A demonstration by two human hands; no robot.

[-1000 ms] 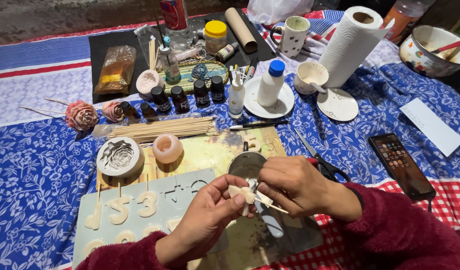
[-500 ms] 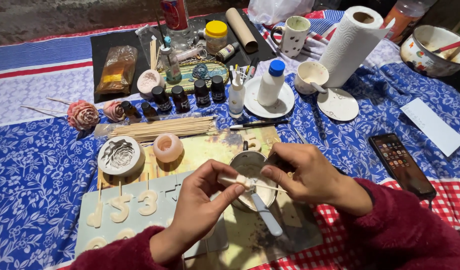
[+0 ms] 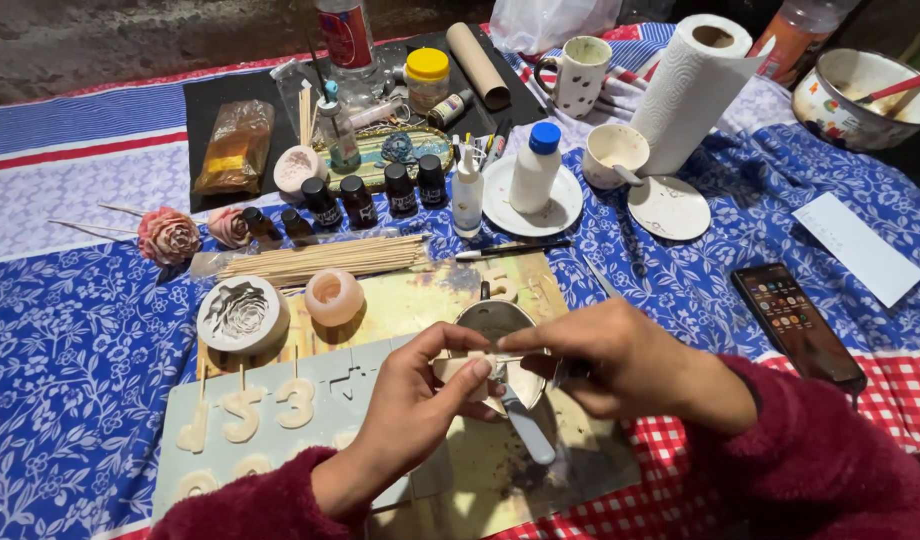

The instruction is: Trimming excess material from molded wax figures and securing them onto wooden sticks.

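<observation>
Both hands meet over the small metal bowl (image 3: 495, 325) at the middle of the work board: the left hand (image 3: 420, 400) pinches a small cream cast piece (image 3: 460, 367) between thumb and fingers, and the right hand (image 3: 620, 360) closes on a thin stick (image 3: 515, 358) running into it. The piece looks light, waxy and brittle, likely to snap where the stick enters. It is best held by its thick body, not by the stick alone.

Home craft table: moulds (image 3: 243, 314), dye bottles (image 3: 358, 199)

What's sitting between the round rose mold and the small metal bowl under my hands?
In the head view, a small pale pink cup-shaped mold stands between the round rose mold and the metal bowl, on the yellowish mat.
</observation>
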